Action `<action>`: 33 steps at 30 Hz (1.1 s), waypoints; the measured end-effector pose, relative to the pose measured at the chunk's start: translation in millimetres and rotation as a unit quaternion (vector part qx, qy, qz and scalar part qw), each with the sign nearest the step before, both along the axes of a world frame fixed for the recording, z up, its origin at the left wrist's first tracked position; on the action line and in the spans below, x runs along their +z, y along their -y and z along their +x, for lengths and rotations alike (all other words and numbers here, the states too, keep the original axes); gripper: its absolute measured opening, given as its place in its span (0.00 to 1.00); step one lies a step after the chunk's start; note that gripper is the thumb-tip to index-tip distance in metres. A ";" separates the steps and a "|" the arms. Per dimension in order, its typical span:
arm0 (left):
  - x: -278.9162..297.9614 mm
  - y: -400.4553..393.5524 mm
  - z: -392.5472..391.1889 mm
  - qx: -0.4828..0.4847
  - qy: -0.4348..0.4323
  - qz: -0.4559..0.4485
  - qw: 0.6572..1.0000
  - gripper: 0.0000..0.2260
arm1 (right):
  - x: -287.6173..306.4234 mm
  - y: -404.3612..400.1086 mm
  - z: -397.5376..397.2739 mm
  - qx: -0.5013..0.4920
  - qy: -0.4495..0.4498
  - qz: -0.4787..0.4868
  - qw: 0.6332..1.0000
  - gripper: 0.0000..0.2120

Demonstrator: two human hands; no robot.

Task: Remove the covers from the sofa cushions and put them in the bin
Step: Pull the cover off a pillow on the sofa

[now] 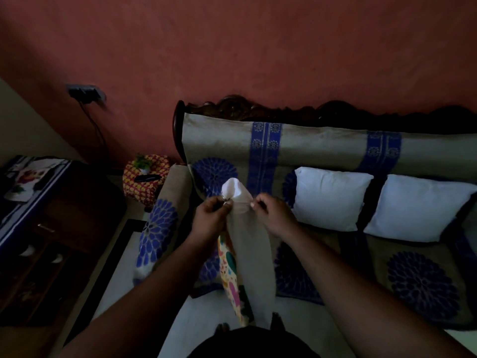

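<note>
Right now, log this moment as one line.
left hand, right hand: gripping beige fabric cover | white cushion insert: partly out

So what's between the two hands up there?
In the head view, the open end of the cushion cover lies between the left hand and right hand, with the white cushion poking out.

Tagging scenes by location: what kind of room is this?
Likely a home living room: a carved wooden sofa with bare white cushions, a wall socket, and a small plant beside it.
</note>
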State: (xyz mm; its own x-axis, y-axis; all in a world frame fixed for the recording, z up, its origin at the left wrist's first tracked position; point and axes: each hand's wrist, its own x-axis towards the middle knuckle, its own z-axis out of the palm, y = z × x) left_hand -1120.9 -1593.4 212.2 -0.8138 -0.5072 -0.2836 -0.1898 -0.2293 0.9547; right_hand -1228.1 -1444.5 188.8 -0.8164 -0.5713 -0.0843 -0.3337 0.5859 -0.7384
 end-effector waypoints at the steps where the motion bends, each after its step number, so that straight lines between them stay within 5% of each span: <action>1: 4.6 4.3 2.1 -0.013 -0.010 0.006 1.000 0.06 | -4.5 -7.8 -8.4 -0.010 -0.002 0.024 1.000 0.08; 8: 38.8 16.1 -1.2 -0.060 -0.064 0.019 0.996 0.10 | -7.8 -18.7 -42.0 -0.093 0.016 0.054 0.994 0.09; 12: 46.1 17.8 -14.6 0.013 -0.036 -0.186 0.982 0.08 | 3.9 0.5 -32.3 -0.093 0.041 -0.031 0.994 0.10; 13: 44.0 21.9 -17.7 -0.001 -0.016 -0.248 0.969 0.15 | 4.1 2.3 -29.3 -0.095 0.047 -0.050 0.993 0.09; 15: 34.8 36.7 -26.4 -0.037 0.064 -0.407 0.910 0.30 | 4.7 1.9 -26.5 -0.105 0.041 -0.085 0.990 0.08; 18: 35.8 58.5 -40.9 -0.049 0.078 -0.544 0.834 0.22 | 6.8 -7.7 -29.2 -0.107 0.005 -0.092 0.990 0.09; 24: 82.0 76.8 -29.9 -0.159 -0.106 -0.302 0.934 0.09 | 2.0 -33.2 -63.3 -0.089 -0.025 0.022 0.996 0.07; 29: 108.1 83.9 -22.8 -0.191 -0.127 -0.182 0.956 0.03 | -6.2 -36.8 -88.5 -0.173 -0.011 0.098 0.980 0.11; 33: 95.6 94.7 -21.0 -0.190 -0.107 -0.153 0.964 0.12 | -10.6 -45.9 -111.8 -0.265 -0.008 0.099 0.959 0.14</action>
State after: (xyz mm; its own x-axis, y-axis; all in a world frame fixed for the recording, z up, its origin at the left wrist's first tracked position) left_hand -1141.9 -1688.1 307.7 -0.9806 -0.1943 0.0265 0.0036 0.1175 0.9931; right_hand -1339.9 -1398.6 178.1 -0.9899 -0.0495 -0.1327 0.0391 0.8050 -0.5919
